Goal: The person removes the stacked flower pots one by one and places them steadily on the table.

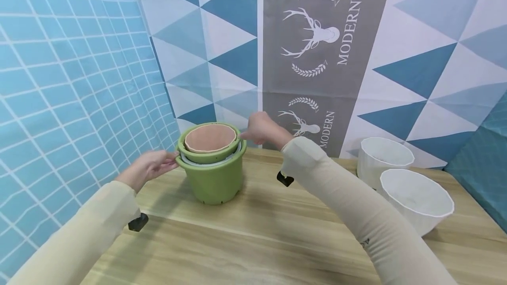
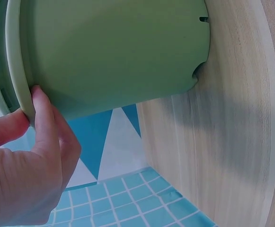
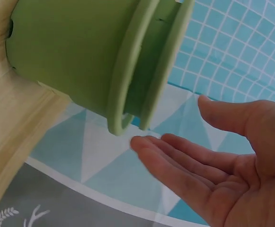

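A large green pot (image 1: 214, 181) stands upright at the table's back left, with a white rim, a smaller green pot (image 1: 206, 158) and a peach pot (image 1: 210, 138) nested inside it. My left hand (image 1: 156, 164) pinches the large pot's rim on its left side; the left wrist view shows thumb and fingers (image 2: 45, 127) on the green rim (image 2: 19, 61). My right hand (image 1: 263, 129) is beside the stack's right rim. In the right wrist view this hand (image 3: 222, 165) has its fingers extended, apart from the green pots (image 3: 75, 52), holding nothing.
Two white pots, one at the back (image 1: 384, 153) and one nearer (image 1: 416, 197), stand at the right of the wooden table (image 1: 237, 250), near my right sleeve. A blue tiled-pattern cloth (image 1: 75, 78) hangs at the left, and a patterned cloth (image 1: 317, 78) hangs behind.
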Motion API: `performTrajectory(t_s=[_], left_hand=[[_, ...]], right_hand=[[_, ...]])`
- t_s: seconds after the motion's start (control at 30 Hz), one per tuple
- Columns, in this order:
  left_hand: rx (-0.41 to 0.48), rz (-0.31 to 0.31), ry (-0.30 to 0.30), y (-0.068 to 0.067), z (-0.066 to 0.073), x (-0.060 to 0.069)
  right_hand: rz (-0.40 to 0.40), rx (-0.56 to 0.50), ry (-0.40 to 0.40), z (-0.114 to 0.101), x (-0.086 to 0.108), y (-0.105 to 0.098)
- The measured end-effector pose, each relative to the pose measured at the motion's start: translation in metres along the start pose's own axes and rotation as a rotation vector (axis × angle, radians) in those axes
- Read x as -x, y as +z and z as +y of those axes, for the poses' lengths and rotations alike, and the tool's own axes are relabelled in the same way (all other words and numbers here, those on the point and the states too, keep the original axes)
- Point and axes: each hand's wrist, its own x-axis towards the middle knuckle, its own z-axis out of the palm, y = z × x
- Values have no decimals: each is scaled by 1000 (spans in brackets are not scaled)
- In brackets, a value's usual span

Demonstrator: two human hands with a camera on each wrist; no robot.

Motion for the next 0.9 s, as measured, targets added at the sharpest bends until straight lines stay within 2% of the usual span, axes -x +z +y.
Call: performTrajectory(t_s=[0.23,0.53,0.77,0.9], left_hand=[[15,-1,24,2,-3,-2],[-1,11,25,-3,-1,-3],[10,13,27,-1,1,-2],[30,9,18,-1,-1,-2]], right_hand=[[-9,-54,36,1,-9,13],[-46,-28,33,-1,-18,15],[23,-55,48,-6,-28,21],[59,-9,31,-10,-35,26]])
